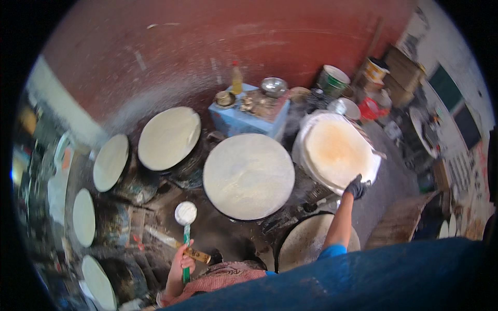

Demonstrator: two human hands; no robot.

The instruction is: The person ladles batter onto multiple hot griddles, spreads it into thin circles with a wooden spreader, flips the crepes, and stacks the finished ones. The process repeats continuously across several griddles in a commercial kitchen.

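My left hand (pixel 185 258) is closed round the green handle of a ladle (pixel 185 213), whose round bowl is full of white batter. The same hand holds a scraper (pixel 198 254) with a wooden handle and a long pale blade pointing left. My right hand (pixel 357 188), in a dark glove, reaches to the near right edge of a large round flatbread (pixel 336 150), browned in the middle. Its fingers are too dark and blurred to show their grip. The flatbread lies on a white cloth (pixel 299 150). A round griddle (pixel 249 176) covered with pale batter stands between my hands.
More batter-covered griddles, such as one at the back left (pixel 169 138), curve along my left. A bare griddle (pixel 306 243) is beneath my right forearm. Behind stands a blue box (pixel 220 120) with an oil bottle (pixel 237 80) and a metal bowl (pixel 274 86).
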